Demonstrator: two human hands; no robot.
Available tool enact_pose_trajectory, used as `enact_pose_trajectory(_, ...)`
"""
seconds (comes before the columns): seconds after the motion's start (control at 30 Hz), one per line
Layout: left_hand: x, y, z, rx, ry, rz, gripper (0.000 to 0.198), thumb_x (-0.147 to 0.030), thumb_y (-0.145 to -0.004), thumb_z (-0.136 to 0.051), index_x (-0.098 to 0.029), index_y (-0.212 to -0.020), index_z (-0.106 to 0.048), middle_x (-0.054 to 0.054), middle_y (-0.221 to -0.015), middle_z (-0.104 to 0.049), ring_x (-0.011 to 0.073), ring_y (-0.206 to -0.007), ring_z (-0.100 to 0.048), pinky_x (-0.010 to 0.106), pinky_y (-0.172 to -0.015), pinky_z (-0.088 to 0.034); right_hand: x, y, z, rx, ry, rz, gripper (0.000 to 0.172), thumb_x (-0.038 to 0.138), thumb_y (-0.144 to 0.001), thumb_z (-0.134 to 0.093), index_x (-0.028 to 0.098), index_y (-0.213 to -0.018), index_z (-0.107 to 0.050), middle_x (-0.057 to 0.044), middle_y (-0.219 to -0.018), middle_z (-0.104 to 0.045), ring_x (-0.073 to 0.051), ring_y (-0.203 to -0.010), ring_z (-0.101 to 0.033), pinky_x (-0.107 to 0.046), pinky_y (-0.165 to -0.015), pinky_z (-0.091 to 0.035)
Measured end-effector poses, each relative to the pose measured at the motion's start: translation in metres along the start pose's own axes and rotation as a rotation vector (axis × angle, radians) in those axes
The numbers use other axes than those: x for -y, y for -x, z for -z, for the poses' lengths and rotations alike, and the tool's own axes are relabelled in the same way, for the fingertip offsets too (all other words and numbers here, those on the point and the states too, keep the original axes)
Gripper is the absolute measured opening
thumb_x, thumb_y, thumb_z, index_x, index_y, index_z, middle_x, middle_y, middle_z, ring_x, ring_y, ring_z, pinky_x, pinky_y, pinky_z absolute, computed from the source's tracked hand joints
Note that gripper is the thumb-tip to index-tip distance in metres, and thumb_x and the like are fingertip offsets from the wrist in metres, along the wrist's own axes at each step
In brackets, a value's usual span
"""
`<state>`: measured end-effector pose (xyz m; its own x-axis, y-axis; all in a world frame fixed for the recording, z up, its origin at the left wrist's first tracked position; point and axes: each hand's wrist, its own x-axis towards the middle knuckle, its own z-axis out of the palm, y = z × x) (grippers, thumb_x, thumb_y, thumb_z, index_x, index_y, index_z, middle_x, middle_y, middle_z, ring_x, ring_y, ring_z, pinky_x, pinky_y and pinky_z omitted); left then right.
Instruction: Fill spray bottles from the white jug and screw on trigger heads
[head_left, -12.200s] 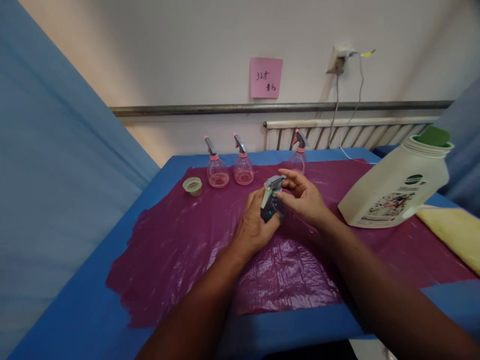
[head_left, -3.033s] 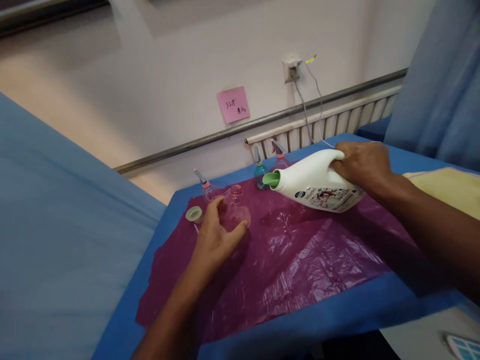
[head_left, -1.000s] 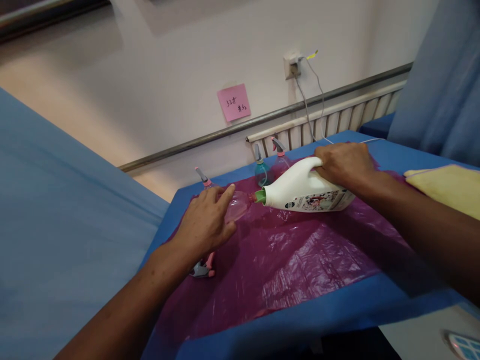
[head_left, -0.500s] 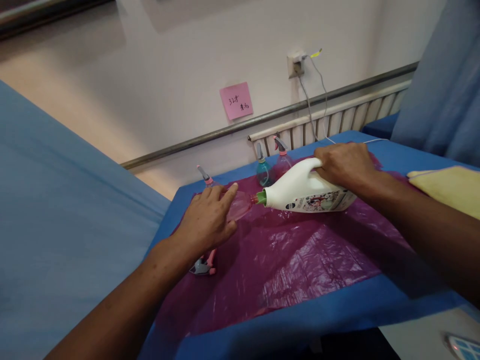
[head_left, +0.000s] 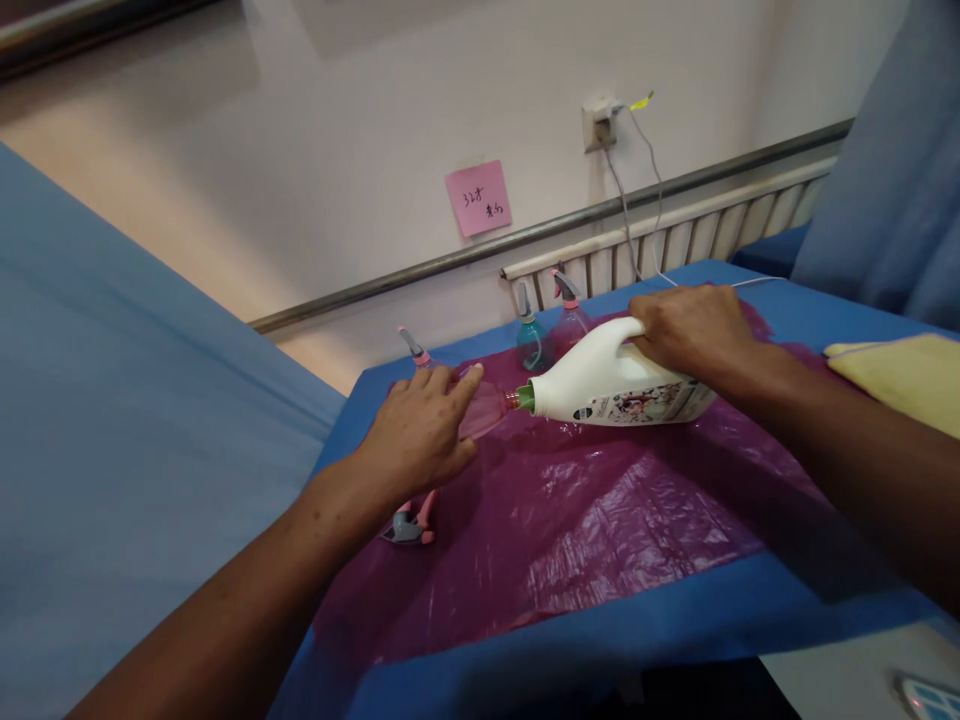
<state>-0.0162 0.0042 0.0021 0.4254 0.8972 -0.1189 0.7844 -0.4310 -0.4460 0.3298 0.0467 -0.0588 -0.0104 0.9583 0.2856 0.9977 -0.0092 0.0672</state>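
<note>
My right hand is closed around the handle of a white detergent jug, which lies tipped on its side. The jug's green spout meets the neck of a clear pink spray bottle, also tilted sideways. My left hand is wrapped over the body of that bottle and hides much of it. Below my left wrist lies a loose grey and pink spray head. Whether liquid is flowing I cannot tell.
Behind stand a teal spray bottle, a pink spray bottle and another sprayer. A purple plastic sheet covers part of the blue table. A yellow cloth lies right; a blue curtain hangs left.
The view has shifted slightly. Both hands keep their grips, and the jug and bottle stay joined mouth to mouth.
</note>
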Motion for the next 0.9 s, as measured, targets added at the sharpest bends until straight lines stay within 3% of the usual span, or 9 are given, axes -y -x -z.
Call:
enact_pose_trajectory(0.43,-0.0009,-0.0049,0.0073,0.017,-0.033,-0.024,0.093,-0.038,-0.096,-0.073,-0.02,-0.179,-0.034,0.022,-0.163,-0.059,0.0461,-0.147,-0.059,0.056,-0.116,-0.052,-0.0022,-0.0003,-0.0066,-0.074,-0.018,0.04,0.032,0.04,-0.106,-0.059,0.024,-0.115,-0.085,-0.017,-0.104,-0.085,-0.031,-0.085,-0.073,-0.037,-0.07,-0.034)
enact_pose_trajectory(0.9,-0.0011,-0.0058,0.0108,-0.003,-0.068,-0.044,0.091,-0.041,-0.095,-0.072,-0.021,-0.176,-0.038,0.021,-0.155,-0.063,0.0432,-0.137,-0.062,0.052,-0.11,-0.054,-0.0009,0.0008,-0.0007,-0.014,-0.013,0.017,0.038,0.043,-0.109,-0.053,0.024,-0.12,-0.083,-0.018,-0.111,-0.085,-0.032,-0.091,-0.073,-0.038,-0.071,-0.033)
